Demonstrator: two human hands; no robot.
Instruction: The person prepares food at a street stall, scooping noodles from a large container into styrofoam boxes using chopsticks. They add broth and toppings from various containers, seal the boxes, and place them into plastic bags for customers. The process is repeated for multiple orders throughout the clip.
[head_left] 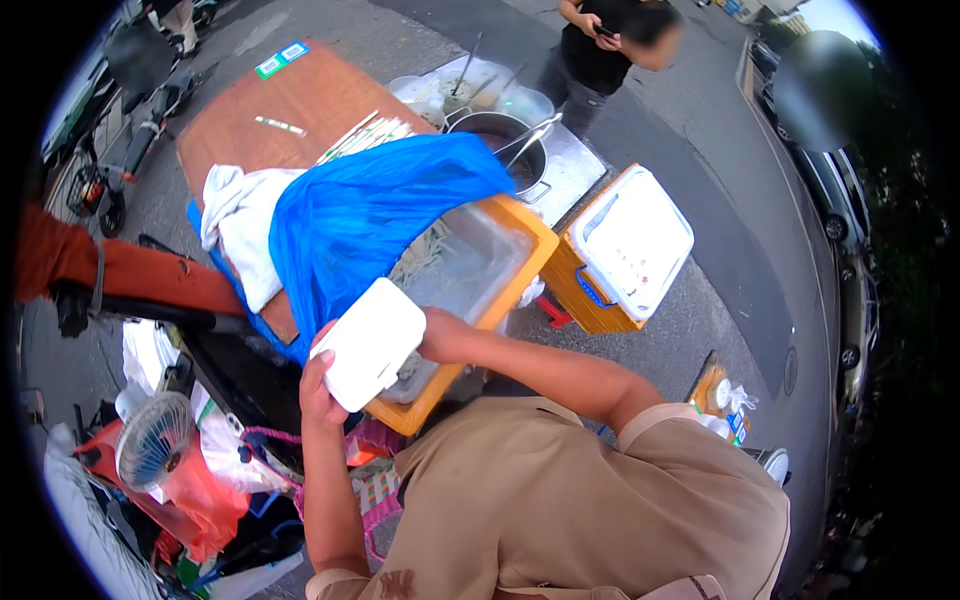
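My left hand (320, 392) grips a white clamshell takeaway box (370, 343) by its left side, thumb on top. The box is tilted over the near left part of an orange plastic tub (530, 236). At the box's right edge is my right hand (438, 336), above the tub; its fingers are hidden by the box. Inside the tub lie pale greenish strips (428, 250) that look like food, on clear plastic sheeting. A blue plastic sheet (345, 220) covers the tub's far left part.
A brown wooden board (270, 100) bears wrapped chopsticks (370, 135). Beyond the tub stands a metal pot (535, 165) with utensils. To the right is a yellow crate (590, 290) with a white lid (640, 240). A fan (155, 440) stands at left; a person (610, 50) stands ahead.
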